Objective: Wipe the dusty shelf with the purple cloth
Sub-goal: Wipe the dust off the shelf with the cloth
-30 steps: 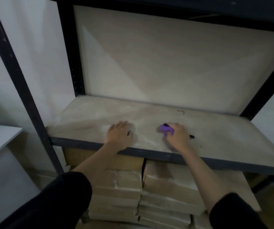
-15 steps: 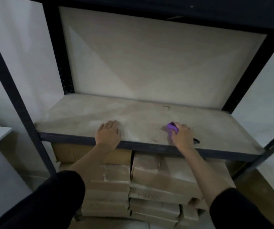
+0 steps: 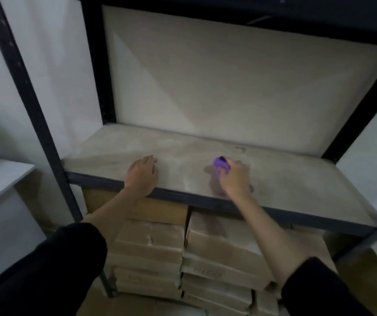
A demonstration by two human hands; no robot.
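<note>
The purple cloth (image 3: pixel 221 164), bunched in the closed right hand (image 3: pixel 234 177), presses on the dusty grey board shelf (image 3: pixel 297 179) near its front edge, about mid-width. The left hand (image 3: pixel 142 173) lies open and flat on the shelf, left of the cloth. Pale dust shows over most of the board, so much wiping probably remains.

Purple cloth (image 3: pixel 221 164) bunched on dusty shelf (image 3: pixel 297 179).
</note>
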